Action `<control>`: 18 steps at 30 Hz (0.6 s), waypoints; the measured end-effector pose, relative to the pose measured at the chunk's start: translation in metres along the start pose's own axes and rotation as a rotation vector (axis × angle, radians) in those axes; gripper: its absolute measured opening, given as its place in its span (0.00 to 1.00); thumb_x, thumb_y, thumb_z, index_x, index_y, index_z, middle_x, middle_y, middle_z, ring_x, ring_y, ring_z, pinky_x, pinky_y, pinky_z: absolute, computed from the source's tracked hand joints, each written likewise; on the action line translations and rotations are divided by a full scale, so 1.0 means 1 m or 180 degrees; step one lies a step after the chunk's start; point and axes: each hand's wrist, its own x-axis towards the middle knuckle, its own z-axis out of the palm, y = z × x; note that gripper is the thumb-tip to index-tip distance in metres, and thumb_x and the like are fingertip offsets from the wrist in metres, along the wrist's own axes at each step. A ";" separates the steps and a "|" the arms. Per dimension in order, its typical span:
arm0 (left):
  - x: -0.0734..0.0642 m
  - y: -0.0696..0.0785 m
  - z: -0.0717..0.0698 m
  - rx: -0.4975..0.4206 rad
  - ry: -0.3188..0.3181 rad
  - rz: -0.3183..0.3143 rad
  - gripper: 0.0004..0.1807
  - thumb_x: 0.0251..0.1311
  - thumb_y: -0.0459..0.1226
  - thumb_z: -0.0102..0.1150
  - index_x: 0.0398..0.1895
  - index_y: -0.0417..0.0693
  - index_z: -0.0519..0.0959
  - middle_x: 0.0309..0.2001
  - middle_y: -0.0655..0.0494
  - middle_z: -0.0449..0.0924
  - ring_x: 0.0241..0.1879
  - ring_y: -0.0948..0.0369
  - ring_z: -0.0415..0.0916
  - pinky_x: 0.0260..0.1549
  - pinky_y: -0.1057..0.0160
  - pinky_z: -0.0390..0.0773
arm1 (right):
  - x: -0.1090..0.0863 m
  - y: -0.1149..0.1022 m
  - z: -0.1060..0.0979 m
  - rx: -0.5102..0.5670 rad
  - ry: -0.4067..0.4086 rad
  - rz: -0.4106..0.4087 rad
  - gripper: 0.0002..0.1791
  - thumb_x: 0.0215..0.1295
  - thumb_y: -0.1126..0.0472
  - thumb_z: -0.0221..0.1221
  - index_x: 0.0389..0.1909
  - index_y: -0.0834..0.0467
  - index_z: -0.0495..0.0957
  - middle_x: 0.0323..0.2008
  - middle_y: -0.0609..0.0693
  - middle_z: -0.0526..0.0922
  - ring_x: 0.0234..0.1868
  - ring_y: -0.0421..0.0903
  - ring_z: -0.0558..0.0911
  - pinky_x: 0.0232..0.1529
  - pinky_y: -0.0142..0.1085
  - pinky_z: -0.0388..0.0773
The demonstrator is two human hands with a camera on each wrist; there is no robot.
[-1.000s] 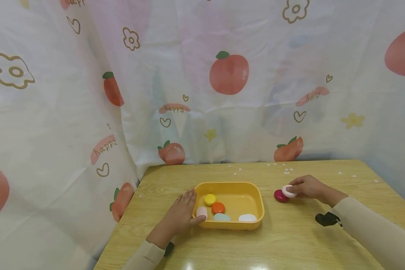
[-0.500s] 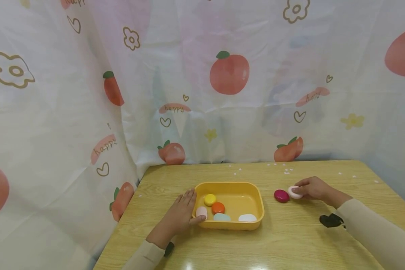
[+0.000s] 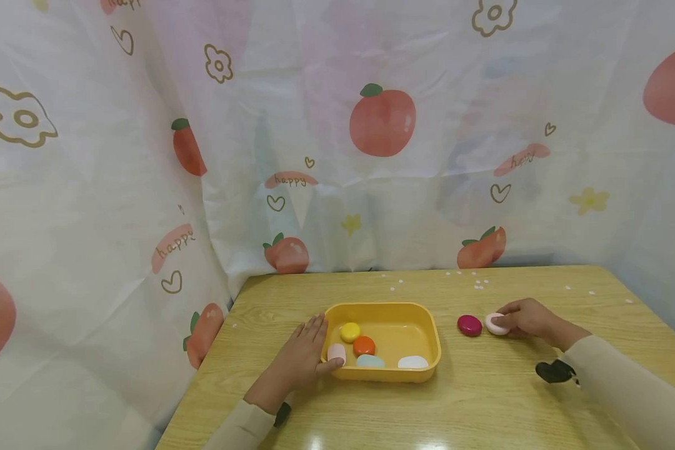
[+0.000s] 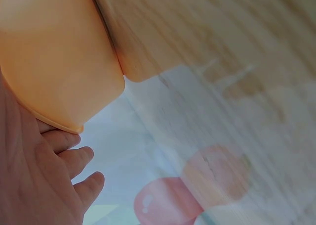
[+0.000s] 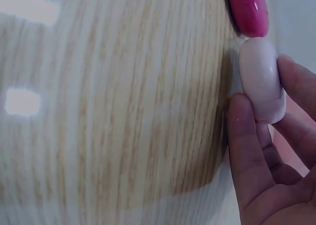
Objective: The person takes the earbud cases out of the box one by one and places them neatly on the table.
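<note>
In the head view my left hand (image 3: 298, 359) rests straight-fingered against the left side of a yellow tray (image 3: 402, 375), its thumb over the front rim. The left wrist view shows the fingertips at the rim of that tray (image 4: 59, 52). My right hand (image 3: 531, 317) pinches a smooth pale pink disc (image 3: 494, 324) between thumb and fingers, low at the tabletop. A glossy magenta disc (image 3: 469, 325) lies just left of it. From the right wrist, the pale pink disc (image 5: 259, 76) appears end to end with the magenta one (image 5: 249, 10).
Inside the tray lie a yellow disc (image 3: 350, 332), an orange disc (image 3: 364, 345) and pale pink, mint and white pieces along the front wall. The wooden table (image 3: 371, 415) backs onto a fruit-print curtain (image 3: 382, 206). Small white specks dot its far edge.
The pale pink disc has come off the magenta one, moving right and down to the table beside it in my right hand. My left hand and the tray stay put.
</note>
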 end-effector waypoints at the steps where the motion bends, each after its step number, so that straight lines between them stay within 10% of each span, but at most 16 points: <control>1: 0.000 0.000 0.000 0.0002 -0.0005 -0.0003 0.57 0.61 0.74 0.22 0.76 0.36 0.47 0.77 0.45 0.42 0.75 0.52 0.42 0.69 0.48 0.47 | 0.000 0.001 0.000 -0.0038 0.0024 -0.0007 0.25 0.66 0.60 0.63 0.50 0.80 0.73 0.39 0.57 0.82 0.36 0.42 0.79 0.37 0.39 0.81; 18: -0.001 0.002 -0.001 0.0051 0.0083 0.0045 0.55 0.63 0.72 0.27 0.75 0.34 0.49 0.76 0.42 0.45 0.74 0.50 0.44 0.68 0.46 0.49 | -0.001 0.003 -0.001 -0.0426 0.0183 0.0088 0.25 0.65 0.56 0.63 0.48 0.77 0.77 0.34 0.51 0.81 0.33 0.44 0.77 0.32 0.36 0.77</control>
